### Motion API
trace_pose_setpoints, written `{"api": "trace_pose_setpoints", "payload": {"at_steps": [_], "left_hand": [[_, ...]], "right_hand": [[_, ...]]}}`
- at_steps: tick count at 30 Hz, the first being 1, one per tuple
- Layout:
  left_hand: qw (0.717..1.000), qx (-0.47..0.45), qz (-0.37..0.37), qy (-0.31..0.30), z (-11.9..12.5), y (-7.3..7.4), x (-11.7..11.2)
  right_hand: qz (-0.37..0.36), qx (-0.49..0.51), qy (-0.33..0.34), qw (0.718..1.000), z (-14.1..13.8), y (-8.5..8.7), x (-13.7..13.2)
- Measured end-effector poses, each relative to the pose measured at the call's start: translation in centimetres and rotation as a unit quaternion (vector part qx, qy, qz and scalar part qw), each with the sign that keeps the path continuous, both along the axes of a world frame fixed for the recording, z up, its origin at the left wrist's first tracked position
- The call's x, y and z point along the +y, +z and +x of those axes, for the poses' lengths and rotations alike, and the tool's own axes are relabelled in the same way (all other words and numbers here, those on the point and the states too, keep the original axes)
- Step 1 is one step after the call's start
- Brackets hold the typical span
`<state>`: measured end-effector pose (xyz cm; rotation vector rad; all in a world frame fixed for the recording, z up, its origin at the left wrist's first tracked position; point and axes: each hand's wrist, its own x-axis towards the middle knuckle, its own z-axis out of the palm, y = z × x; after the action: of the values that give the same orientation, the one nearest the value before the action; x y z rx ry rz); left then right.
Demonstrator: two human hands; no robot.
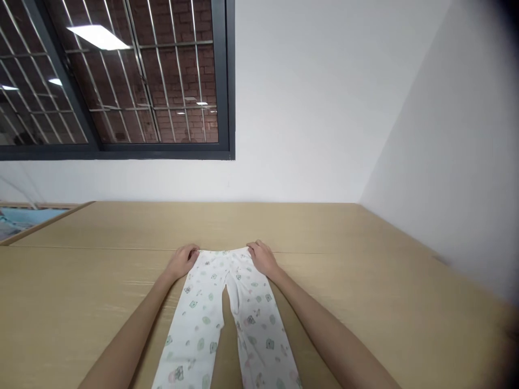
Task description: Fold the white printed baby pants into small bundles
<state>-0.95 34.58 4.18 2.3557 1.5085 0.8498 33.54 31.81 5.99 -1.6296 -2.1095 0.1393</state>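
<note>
White trousers point(203, 319) with a small green, grey and pink print lie spread on the tan tabletop, waistband away from me and both legs running toward me past the bottom edge of the view. At the left end of the waistband, my left hand point(184, 261) has its fingers curled closed over the corner. My right hand point(263, 258) grips the opposite waistband corner, fingers bent over the cloth. Between the hands the waistband is stretched nearly straight. Some creases run along the inner seam of the right leg.
The tan tabletop point(365, 302) reaches back to a white wall point(308, 108), with another wall on the right. A dark-framed barred window point(162, 148) is above left. Light blue material point(30, 217) lies beyond the table's left edge.
</note>
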Motion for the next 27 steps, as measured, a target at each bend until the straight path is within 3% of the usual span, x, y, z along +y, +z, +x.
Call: {"api": "trace_pose_setpoints", "payload": {"at_steps": [11,16,19,23,25,27], "left_hand": [[1.0,-0.019,0.009,0.021,0.2,0.3,-1.0],[0.994,-0.054,0.054,0.075,1.4,2.6,-3.0],[0.997,-0.043,0.054,0.023,3.9,5.6,-6.6],[0.993,-0.006,-0.009,-0.118,10.1,9.2,-15.2],[0.979,0.009,-0.104,-0.177,13.9,9.4,-19.8],[0.97,0.011,-0.186,-0.156,17.5,8.0,-23.4]], "right_hand": [[0.012,-0.012,0.017,1.0,0.2,0.0,-0.1],[0.014,-0.009,0.018,1.0,0.2,0.0,-0.1],[0.008,-0.006,0.016,1.0,0.1,0.0,0.0],[-0.002,0.0,0.015,1.0,0.1,0.0,0.0],[-0.006,0.002,0.014,1.0,0.1,0.0,0.1],[-0.006,0.004,0.015,1.0,0.1,0.0,0.1]]}}
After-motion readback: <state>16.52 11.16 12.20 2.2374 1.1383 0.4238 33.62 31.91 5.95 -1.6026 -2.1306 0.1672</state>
